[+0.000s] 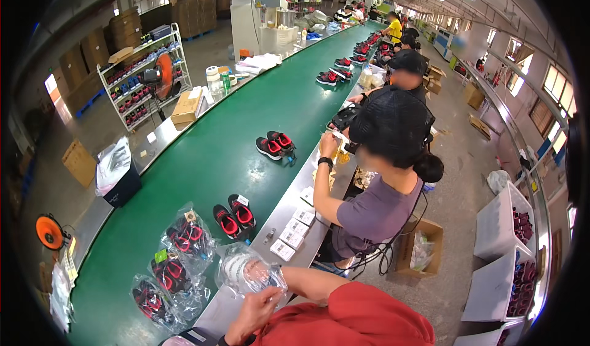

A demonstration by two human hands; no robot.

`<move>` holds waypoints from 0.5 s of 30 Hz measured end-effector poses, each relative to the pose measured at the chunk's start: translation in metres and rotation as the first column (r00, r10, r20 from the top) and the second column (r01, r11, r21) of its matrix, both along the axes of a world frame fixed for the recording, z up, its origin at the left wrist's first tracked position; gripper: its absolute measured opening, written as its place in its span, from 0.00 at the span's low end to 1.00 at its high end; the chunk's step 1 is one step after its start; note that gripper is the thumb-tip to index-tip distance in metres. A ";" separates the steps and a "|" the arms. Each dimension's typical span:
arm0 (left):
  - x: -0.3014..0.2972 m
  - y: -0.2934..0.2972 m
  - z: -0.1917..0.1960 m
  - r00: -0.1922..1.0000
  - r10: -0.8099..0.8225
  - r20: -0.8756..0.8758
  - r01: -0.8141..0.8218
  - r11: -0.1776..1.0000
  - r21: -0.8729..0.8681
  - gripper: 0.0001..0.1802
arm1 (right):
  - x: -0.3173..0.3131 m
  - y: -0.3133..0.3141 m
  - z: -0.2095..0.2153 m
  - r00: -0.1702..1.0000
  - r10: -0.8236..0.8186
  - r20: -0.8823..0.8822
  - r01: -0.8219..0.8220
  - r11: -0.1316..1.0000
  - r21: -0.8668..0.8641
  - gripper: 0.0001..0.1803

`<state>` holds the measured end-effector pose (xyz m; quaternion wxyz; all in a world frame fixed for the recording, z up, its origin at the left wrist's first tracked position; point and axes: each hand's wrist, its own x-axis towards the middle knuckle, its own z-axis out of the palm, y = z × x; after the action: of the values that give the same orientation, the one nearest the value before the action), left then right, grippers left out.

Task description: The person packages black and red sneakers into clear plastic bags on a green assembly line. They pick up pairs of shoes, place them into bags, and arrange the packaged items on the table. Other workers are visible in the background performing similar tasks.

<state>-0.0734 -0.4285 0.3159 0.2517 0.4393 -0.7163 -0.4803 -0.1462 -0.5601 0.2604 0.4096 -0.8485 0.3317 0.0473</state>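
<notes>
A clear plastic bag [233,267] is spread over the near edge of the work surface. My right hand [255,271] reaches in from the right and shows through its film; its fingers are too blurred to make out. At the bag's near edge, my left hand [257,309] is closed, pinching the film. Just beyond the bag stands a pair of black and red sneakers [235,216] with a white tag. Left of my hands lie bagged pairs: bagged sneakers [187,232], bagged sneakers with a green tag [169,272] and nearer bagged sneakers [149,300].
A green conveyor belt [203,155] runs into the distance, carrying another sneaker pair [275,145]. Small white boxes [292,232] line the metal ledge to the right. A seated co-worker [381,186] works beside it. Across the belt stand a dark bin [120,183] and orange fan [50,231].
</notes>
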 end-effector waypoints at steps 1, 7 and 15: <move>0.010 0.004 0.004 0.999 0.038 0.023 -0.038 0.999 -0.003 0.08 | -0.009 -0.012 -0.024 0.946 -0.128 0.299 0.105 0.990 0.093 0.32; 0.059 -0.002 0.007 0.935 0.312 0.170 -0.240 0.907 -0.345 0.11 | -0.005 -0.024 -0.029 0.930 -0.146 0.337 0.309 0.806 -0.505 0.43; 0.101 -0.055 -0.033 0.492 0.853 -0.176 -0.864 0.451 -0.225 0.11 | 0.038 0.007 -0.024 0.958 0.267 0.102 -0.244 0.949 -0.198 0.18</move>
<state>0.0274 -0.4838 0.2829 0.5326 0.6900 -0.4528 -0.1877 -0.1087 -0.5526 0.2361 0.3405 -0.9197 0.1950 0.0151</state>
